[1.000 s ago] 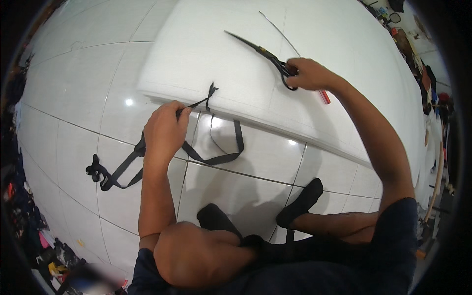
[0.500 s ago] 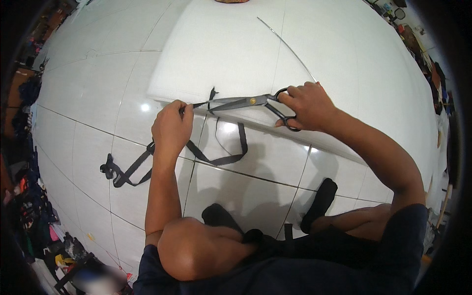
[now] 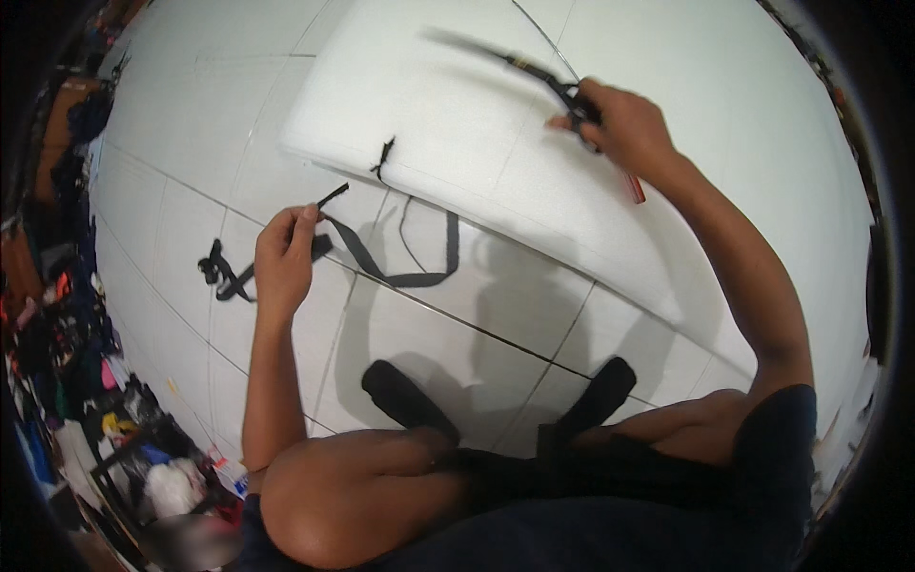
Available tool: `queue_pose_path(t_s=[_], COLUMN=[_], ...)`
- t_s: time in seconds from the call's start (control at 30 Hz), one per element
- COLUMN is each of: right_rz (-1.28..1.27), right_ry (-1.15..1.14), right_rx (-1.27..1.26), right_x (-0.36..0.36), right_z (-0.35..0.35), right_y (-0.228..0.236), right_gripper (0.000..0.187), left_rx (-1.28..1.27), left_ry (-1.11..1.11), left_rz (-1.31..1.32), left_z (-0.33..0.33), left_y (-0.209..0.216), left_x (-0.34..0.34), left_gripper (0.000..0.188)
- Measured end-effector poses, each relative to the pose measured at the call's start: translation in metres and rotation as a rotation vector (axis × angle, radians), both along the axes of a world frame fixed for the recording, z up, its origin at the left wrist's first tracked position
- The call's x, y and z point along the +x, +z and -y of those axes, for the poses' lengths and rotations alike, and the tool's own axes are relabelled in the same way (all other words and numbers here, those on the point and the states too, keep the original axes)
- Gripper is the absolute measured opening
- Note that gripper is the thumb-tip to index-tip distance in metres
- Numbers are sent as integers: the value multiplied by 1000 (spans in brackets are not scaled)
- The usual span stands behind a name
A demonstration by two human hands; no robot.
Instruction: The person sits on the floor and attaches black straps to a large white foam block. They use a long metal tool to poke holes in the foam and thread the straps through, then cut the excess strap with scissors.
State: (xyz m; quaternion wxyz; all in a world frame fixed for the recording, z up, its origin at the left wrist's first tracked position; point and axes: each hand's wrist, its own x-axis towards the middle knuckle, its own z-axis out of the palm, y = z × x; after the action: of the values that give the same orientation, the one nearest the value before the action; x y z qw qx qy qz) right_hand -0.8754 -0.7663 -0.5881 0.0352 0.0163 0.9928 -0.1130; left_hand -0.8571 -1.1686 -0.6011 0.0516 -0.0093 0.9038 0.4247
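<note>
Pinched in my left hand (image 3: 286, 253) is a black fabric strap (image 3: 417, 279), its short cut end sticking up past the fingers. The rest of it loops over the tiled floor on both sides of that hand. My right hand (image 3: 629, 124) grips black-handled scissors (image 3: 543, 74) above a thick white foam sheet (image 3: 429, 114); their blades look closed but are smeared by motion. At the sheet's near edge stands a small black strap tuft (image 3: 383, 160), apart from both hands.
A thin metal rod (image 3: 543, 36) lies on the foam beyond my right hand. A red handle (image 3: 636, 189) shows below that wrist; whether they join is hidden. My socked feet (image 3: 410, 396) rest on the tiles. Piled clothes and bags (image 3: 105, 419) line the left side.
The scissors have left the strap at the foam edge and swung up and away. My left hand has drawn back toward me with the cut strap end, leaving the tuft at the foam.
</note>
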Motion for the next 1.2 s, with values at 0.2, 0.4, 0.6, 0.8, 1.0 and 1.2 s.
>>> queue_pose_path(t_s=[0.2, 0.4, 0.6, 0.8, 1.0, 1.2], right_rz=[-116, -86, -142, -286, -81, 220], right_ry=[-352, -396, -259, 295, 487, 299], right_rx=[100, 195, -148, 12, 103, -42], right_x=[-44, -34, 29, 173, 245, 214], right_z=[-115, -161, -201, -153, -113, -105], right_y=[-29, -46, -51, -14, -24, -14], right_gripper=[54, 55, 42, 42, 39, 31], left_rx=[12, 271, 301, 456, 362, 455], left_ry=[84, -187, -411, -295, -413, -300], left_rz=[273, 354, 696, 671, 365, 408], left_z=[-27, -114, -189, -209, -237, -238], left_y=[16, -7, -35, -69, -49, -56], left_x=[72, 101, 111, 119, 114, 104], left_gripper=[31, 29, 24, 28, 32, 31])
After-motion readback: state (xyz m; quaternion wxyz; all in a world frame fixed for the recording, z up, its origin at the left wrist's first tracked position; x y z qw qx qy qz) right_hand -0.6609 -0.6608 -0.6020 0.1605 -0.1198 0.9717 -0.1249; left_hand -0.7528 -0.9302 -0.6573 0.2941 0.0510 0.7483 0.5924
